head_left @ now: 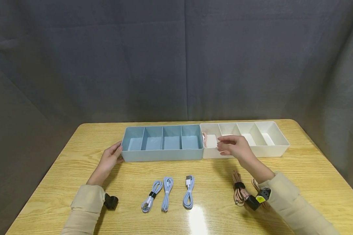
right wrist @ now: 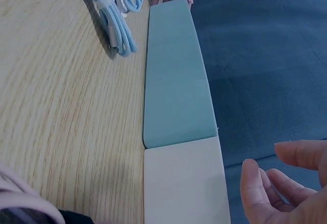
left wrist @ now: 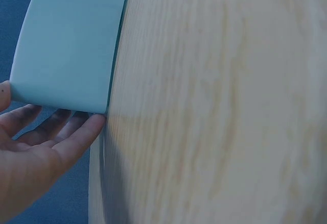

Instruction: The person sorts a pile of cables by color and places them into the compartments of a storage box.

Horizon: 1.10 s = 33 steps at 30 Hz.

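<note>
At the left end of the blue divided box (head_left: 163, 155), my left hand (head_left: 108, 158) rests its fingers against the end wall, thumb near the rim. The left wrist view shows the fingertips of this left hand (left wrist: 48, 140) along the blue end wall. My right hand (head_left: 235, 148) hovers over the front of the white divided box (head_left: 267, 151), fingers loosely bent with nothing between thumb and fingertips. A pink cable (head_left: 205, 139) lies in the white box's leftmost compartment, against its left side. The two boxes stand end to end.
In front of the blue box lie three bundled blue cables (head_left: 151, 196), (head_left: 166, 194), (head_left: 189, 192), the left one with a black strap. Bundled pink cables (head_left: 237, 191) lie below my right forearm, partly hidden by the wrist camera. A dark curtain (head_left: 135, 65) hangs behind the table.
</note>
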Each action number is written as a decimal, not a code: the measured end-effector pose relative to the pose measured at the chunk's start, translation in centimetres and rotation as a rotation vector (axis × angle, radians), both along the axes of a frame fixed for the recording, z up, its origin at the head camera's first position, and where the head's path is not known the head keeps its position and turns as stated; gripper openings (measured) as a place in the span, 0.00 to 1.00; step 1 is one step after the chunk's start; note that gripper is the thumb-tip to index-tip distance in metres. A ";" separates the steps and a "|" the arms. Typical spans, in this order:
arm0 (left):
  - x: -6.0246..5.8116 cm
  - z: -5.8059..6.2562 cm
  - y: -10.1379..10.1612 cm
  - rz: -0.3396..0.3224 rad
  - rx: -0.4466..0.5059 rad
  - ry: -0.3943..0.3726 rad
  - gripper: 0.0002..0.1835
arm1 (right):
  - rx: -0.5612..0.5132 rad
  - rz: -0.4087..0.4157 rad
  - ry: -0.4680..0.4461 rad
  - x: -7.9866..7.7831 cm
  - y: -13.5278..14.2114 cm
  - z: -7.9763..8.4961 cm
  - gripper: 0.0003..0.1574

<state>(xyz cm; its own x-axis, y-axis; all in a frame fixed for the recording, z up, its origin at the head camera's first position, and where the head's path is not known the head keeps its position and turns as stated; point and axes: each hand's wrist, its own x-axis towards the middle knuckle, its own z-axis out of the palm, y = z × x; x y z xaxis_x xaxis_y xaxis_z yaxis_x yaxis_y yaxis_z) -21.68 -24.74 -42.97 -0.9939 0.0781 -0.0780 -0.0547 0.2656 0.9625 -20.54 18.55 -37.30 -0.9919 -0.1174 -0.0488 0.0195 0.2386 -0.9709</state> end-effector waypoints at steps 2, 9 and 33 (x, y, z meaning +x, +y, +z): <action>0.0 0.1 0.0 0.002 0.000 0.001 0.27 | 0.003 0.015 0.003 0.3 0.2 0.1 0.24; 0.1 0.0 0.1 -0.005 0.001 0.001 0.27 | 0.034 0.045 0.007 1.2 0.6 0.2 0.23; 0.0 0.0 0.0 0.004 0.005 -0.011 0.27 | 0.115 0.106 0.013 4.1 1.6 0.9 0.28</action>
